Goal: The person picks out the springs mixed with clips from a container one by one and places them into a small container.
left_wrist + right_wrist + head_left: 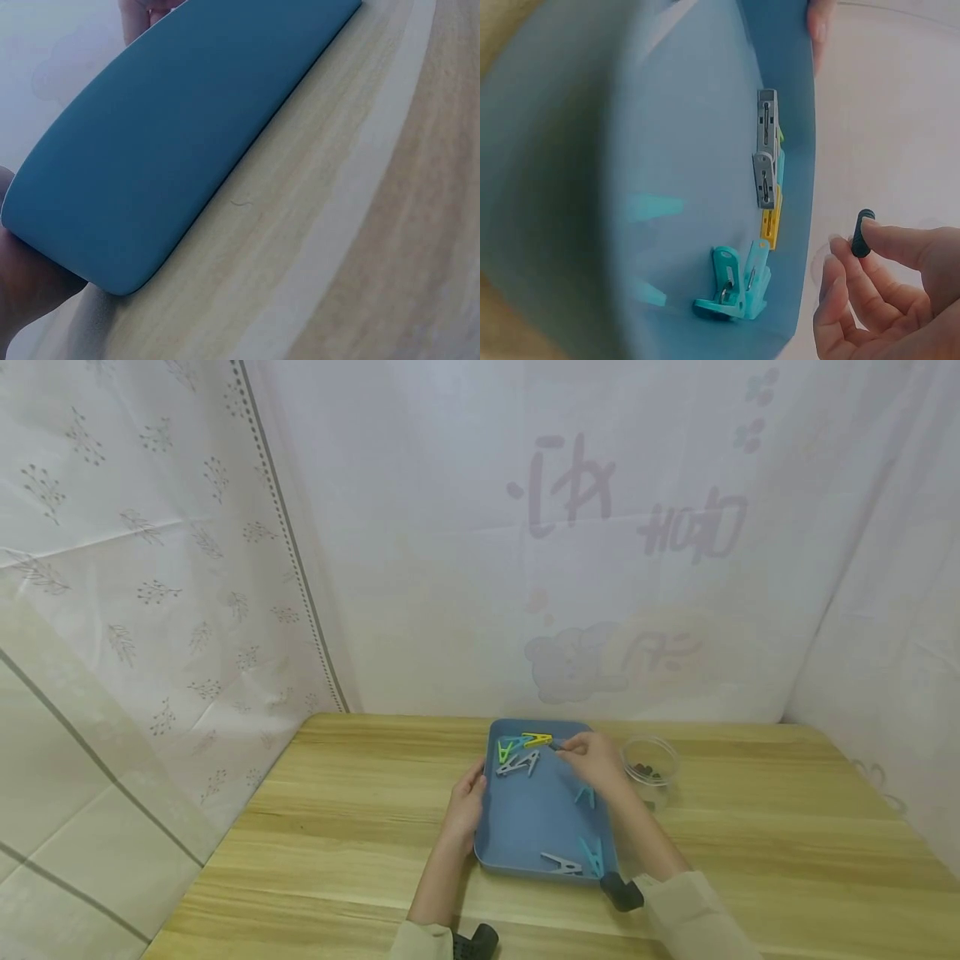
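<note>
A blue tray (525,818) stands on the table, its left wall held by my left hand (465,802). In the left wrist view the tray's outer side (172,127) hides much of that hand. My right hand (596,762), over the tray's far right part, pinches a small dark ridged rod (863,234) between thumb and fingertips. Close to it lie a yellow clothespin (537,740), a green clothespin (505,751) and a grey clothespin (519,763). Teal clothespins (739,281) lie along the right side. Another grey clothespin (562,864) is at the near end.
Right of the tray stands a clear round container (651,762) with several small dark and reddish pieces inside, partly behind my right arm. The wooden table (337,827) reaches back to a printed curtain (420,568), with more curtain at both sides.
</note>
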